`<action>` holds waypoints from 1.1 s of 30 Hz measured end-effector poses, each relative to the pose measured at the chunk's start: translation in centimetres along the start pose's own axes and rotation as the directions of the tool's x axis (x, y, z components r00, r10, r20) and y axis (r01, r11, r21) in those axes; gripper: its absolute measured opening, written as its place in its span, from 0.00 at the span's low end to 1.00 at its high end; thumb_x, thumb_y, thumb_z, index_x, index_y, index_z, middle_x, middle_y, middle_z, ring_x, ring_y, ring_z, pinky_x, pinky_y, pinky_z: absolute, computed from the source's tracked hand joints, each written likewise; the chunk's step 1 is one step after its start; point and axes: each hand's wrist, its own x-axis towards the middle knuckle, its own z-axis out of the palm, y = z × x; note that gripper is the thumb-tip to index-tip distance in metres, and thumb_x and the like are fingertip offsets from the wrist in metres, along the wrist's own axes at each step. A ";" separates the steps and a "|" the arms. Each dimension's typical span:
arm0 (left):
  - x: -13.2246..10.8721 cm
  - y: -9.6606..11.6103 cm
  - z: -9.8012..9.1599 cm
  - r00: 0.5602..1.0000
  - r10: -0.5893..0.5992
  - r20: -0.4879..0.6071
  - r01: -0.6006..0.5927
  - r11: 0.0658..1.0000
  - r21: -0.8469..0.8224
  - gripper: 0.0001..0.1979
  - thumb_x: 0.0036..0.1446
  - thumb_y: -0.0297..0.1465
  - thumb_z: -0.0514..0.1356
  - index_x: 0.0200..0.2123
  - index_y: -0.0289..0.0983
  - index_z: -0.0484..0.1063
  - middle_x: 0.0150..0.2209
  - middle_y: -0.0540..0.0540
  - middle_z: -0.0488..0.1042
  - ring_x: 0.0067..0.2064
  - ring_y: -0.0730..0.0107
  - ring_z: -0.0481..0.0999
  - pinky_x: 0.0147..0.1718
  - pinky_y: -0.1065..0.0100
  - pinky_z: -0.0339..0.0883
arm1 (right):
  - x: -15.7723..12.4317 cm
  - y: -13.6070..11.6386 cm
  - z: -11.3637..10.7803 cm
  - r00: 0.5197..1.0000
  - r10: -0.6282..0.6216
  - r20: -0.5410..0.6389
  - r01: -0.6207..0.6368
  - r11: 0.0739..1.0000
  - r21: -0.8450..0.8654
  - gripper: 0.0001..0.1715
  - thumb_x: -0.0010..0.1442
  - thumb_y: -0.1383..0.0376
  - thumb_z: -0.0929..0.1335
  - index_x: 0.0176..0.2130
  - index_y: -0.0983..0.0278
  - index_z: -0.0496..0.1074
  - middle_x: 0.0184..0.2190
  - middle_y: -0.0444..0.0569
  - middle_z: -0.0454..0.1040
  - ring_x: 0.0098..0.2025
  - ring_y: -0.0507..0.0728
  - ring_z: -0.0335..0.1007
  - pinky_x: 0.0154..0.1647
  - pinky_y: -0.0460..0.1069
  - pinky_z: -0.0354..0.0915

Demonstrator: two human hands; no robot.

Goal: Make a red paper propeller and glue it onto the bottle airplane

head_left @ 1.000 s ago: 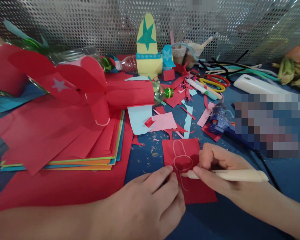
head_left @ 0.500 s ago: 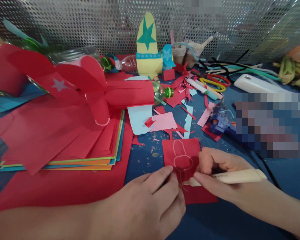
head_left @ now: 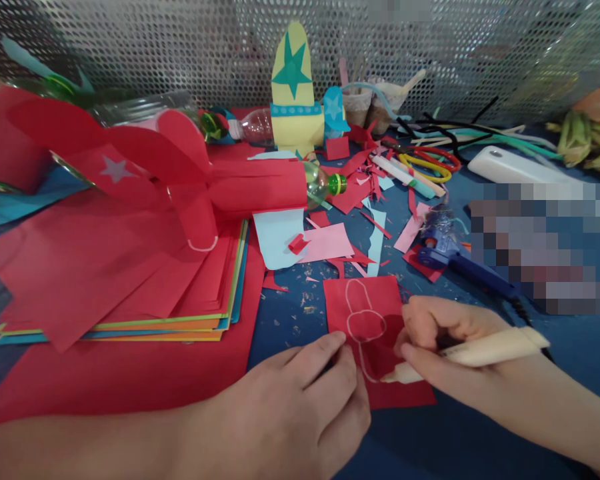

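Marker (head_left: pixel 500 347) is gripped between the thumb and fingers of my right hand (head_left: pixel 445 367), its tip at the lower end of a pale outline (head_left: pixel 366 311) on the small red sheet (head_left: pixel 375 353). My left hand (head_left: pixel 305 393), fingers bent and grasping nothing, rests over that sheet's left edge. Left of the sheet lies a paper stack (head_left: pixel 145 280); just beyond it, a pink scrap (head_left: pixel 327 241); beyond its right side, a blue glue gun (head_left: pixel 450 257).

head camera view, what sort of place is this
Probably a craft workspace: a stack of coloured paper, what looks like a blue glue gun and a red sheet with a drawn outline lie on a blue table.
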 end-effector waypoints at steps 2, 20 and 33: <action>0.0 0.0 0.1 1.000 -0.003 0.005 0.003 1.000 -0.014 0.21 0.64 0.22 0.39 0.45 0.32 0.71 0.44 0.42 0.74 0.48 0.61 0.72 0.48 0.64 0.69 | 0.2 -0.5 -0.3 0.994 0.016 -0.112 -0.012 0.999 0.031 0.17 0.53 0.65 0.65 0.21 0.60 0.52 0.18 0.38 0.54 0.20 0.49 0.52 0.18 0.43 0.52; -0.2 0.0 0.1 1.000 -0.006 0.026 0.006 1.000 -0.013 0.18 0.63 0.24 0.44 0.47 0.33 0.70 0.46 0.42 0.74 0.49 0.59 0.71 0.46 0.64 0.70 | 0.1 -0.1 -0.8 0.977 -0.075 -0.201 0.037 0.982 -0.185 0.15 0.59 0.65 0.62 0.23 0.61 0.53 0.19 0.37 0.54 0.19 0.48 0.52 0.17 0.41 0.51; 0.2 -0.1 -0.1 1.000 -0.002 0.004 0.002 1.000 0.002 0.14 0.61 0.24 0.49 0.45 0.33 0.72 0.45 0.42 0.75 0.49 0.60 0.72 0.48 0.64 0.69 | -0.2 0.3 -0.6 0.986 -0.091 -0.138 0.063 0.978 -0.196 0.16 0.59 0.65 0.61 0.22 0.60 0.51 0.19 0.38 0.51 0.21 0.50 0.55 0.21 0.45 0.59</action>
